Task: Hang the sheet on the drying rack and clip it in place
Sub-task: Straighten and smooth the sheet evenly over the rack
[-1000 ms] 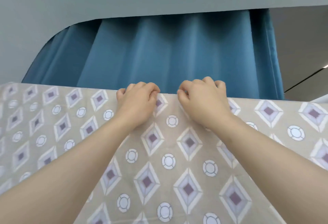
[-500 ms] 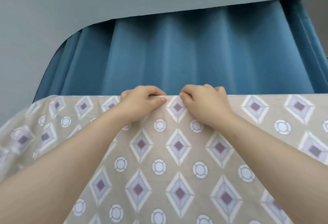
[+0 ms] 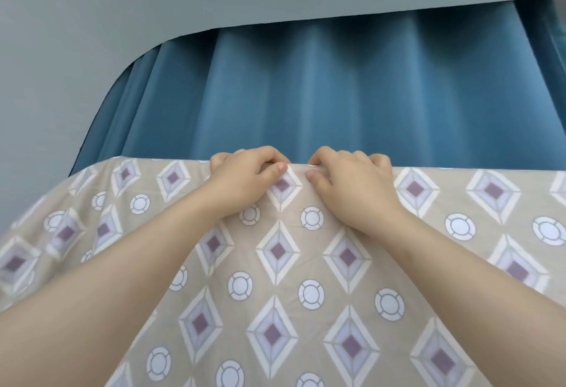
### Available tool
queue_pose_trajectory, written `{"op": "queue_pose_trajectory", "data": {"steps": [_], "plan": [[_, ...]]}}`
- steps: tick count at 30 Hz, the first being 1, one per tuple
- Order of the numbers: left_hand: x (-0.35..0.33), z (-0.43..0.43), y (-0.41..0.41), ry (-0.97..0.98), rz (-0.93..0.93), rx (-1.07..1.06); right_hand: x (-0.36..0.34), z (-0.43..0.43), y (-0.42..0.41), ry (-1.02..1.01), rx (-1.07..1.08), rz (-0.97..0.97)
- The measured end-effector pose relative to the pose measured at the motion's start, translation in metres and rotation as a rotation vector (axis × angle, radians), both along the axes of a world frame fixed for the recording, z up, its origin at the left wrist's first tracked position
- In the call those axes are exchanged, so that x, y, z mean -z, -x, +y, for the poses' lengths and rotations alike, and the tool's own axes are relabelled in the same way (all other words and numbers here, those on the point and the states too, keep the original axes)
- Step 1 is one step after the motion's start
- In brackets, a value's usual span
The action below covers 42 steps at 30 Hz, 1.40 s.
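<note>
Head view, left hand (image 3: pixel 245 178), right hand (image 3: pixel 352 181) gripping sheet (image 3: pixel 306 264) edge, rack hidden

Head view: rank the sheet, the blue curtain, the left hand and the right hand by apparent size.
1. sheet: fills the lower frame, though it is nearest the camera.
2. blue curtain: a close second.
3. left hand and right hand: these look alike, so no ranking. Each pinches the sheet's top edge.

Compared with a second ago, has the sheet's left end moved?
Yes. Against the blue curtain, the sheet has sagged downward at its left end; earlier its top edge ran level past the curtain's left side.
</note>
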<state>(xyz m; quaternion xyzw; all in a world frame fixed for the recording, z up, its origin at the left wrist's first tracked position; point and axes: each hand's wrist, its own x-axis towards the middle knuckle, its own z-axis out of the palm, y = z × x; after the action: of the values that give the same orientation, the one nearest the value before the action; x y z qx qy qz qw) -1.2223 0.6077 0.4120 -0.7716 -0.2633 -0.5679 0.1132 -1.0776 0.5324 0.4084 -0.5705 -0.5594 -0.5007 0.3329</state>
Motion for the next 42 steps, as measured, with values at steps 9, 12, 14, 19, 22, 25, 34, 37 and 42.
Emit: {"op": "queue_pose_trajectory", "data": {"steps": [9,12,14,19,22,25,34,37,42], "plan": [[0.007,0.009,0.018,-0.043,-0.006,-0.009,0.007,0.016,0.024,-0.017,0.046,0.037],[0.006,0.013,0.031,-0.05,-0.042,0.151,0.004,0.024,0.046,0.01,0.01,0.013],[0.003,0.02,0.046,-0.071,-0.018,0.082,0.003,0.032,0.062,-0.004,0.01,0.016],[0.001,0.057,0.102,-0.004,-0.016,0.032,0.006,0.061,0.105,-0.039,0.053,0.037],[-0.007,0.072,0.124,-0.035,0.016,0.089,0.002,0.08,0.135,-0.084,0.111,0.04],[-0.011,0.076,0.138,-0.074,0.068,0.08,0.002,0.086,0.147,-0.161,0.171,0.119],[0.008,0.129,0.232,0.154,-0.041,0.063,0.005,0.121,0.216,-0.057,0.114,0.154],[0.017,0.148,0.257,0.479,-0.018,0.321,0.002,0.133,0.231,-0.029,0.079,0.179],[0.021,0.171,0.29,0.71,0.099,0.413,0.005,0.142,0.24,-0.079,0.109,0.148]]}}
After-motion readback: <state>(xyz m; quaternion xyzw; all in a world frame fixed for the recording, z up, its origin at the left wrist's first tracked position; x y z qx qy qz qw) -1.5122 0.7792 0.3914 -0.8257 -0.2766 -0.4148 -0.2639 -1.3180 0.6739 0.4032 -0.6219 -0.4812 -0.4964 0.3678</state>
